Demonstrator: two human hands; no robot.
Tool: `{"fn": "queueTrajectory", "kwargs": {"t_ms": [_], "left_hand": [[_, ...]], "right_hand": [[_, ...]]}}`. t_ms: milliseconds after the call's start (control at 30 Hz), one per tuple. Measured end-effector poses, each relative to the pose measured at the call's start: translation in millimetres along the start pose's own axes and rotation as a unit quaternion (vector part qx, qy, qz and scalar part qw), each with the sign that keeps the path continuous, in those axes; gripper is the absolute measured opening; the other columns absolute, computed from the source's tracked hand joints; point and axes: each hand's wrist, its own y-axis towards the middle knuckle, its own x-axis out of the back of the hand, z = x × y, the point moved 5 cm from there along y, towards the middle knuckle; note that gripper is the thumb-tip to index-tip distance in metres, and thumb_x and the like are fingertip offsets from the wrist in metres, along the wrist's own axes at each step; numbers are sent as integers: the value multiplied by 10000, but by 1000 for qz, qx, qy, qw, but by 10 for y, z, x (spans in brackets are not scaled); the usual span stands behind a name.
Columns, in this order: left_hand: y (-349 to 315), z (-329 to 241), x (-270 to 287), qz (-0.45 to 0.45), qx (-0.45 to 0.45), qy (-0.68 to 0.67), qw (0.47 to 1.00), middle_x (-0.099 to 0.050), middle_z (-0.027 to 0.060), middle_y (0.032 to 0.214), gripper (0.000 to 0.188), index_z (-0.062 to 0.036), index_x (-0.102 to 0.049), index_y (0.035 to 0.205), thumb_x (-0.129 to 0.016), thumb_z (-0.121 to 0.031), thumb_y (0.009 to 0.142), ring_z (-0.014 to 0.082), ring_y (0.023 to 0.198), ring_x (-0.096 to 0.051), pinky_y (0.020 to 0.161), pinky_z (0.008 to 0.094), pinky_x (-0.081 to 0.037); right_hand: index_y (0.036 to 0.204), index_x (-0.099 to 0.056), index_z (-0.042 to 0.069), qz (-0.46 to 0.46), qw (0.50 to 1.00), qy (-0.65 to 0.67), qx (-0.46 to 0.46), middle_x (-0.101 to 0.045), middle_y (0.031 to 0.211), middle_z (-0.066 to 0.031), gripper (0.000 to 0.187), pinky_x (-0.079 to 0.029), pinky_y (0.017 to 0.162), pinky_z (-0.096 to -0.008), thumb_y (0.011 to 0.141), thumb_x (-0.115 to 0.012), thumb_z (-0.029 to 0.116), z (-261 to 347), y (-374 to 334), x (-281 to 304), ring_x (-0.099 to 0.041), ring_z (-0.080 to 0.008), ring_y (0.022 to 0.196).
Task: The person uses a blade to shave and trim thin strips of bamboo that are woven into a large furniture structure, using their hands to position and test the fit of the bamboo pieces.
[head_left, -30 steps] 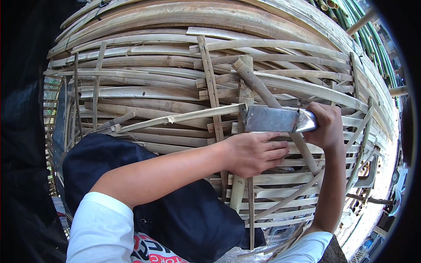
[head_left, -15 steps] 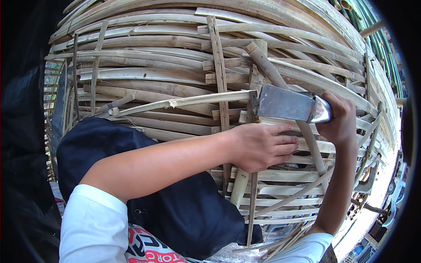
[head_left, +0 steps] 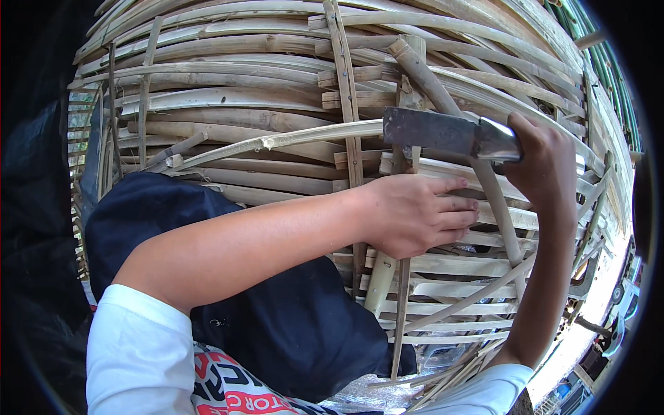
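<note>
My right hand (head_left: 543,155) is wrapped round the handle end of a chopping knife (head_left: 432,131) with a broad, dark, rectangular blade and a shiny metal collar. The blade points left, in front of an upright bamboo post (head_left: 416,47) and the end of a long split-bamboo strip (head_left: 304,137). My left hand (head_left: 422,216) lies palm down with fingers stretched to the right. Beneath it runs a narrow upright slat (head_left: 401,311), showing above and below the hand. My left thumb is hidden, so any grip on the slat cannot be made out.
Stacked split-bamboo slats (head_left: 228,97) form a wall before me. A nailed upright slat (head_left: 344,83) crosses them. A slanting bamboo pole (head_left: 494,194) passes behind the knife. Dark cloth (head_left: 277,325) covers my lap. Green bamboo poles (head_left: 612,62) stand at the far right.
My right hand has lifted the knife slightly, and the blade has turned, its face now looking darker. My left hand stays over the same slat. The whole view has shifted a little.
</note>
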Motion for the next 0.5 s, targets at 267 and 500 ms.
{"fn": "queueTrajectory", "kwargs": {"t_ms": [267, 500], "left_hand": [[-33, 0, 4, 1, 6, 7, 1000, -586, 65, 1386, 499, -78, -647, 1264, -544, -281, 819, 209, 1380, -482, 1234, 455, -273], [-17, 37, 36, 3, -2, 28, 1000, -587, 60, 1385, 500, -80, -654, 1259, -558, -292, 815, 202, 1370, -491, 1229, 446, -284]], "right_hand": [[810, -567, 62, 7, 999, -44, 22, -629, 725, -136, 294, -490, 627, -445, 616, -789, 62, -35, 16, -92, -645, -365, 710], [903, -608, 49, -7, 999, -39, -4, -630, 775, -177, 293, -489, 643, -428, 646, -748, 32, -60, 28, -38, -645, -390, 743]]}}
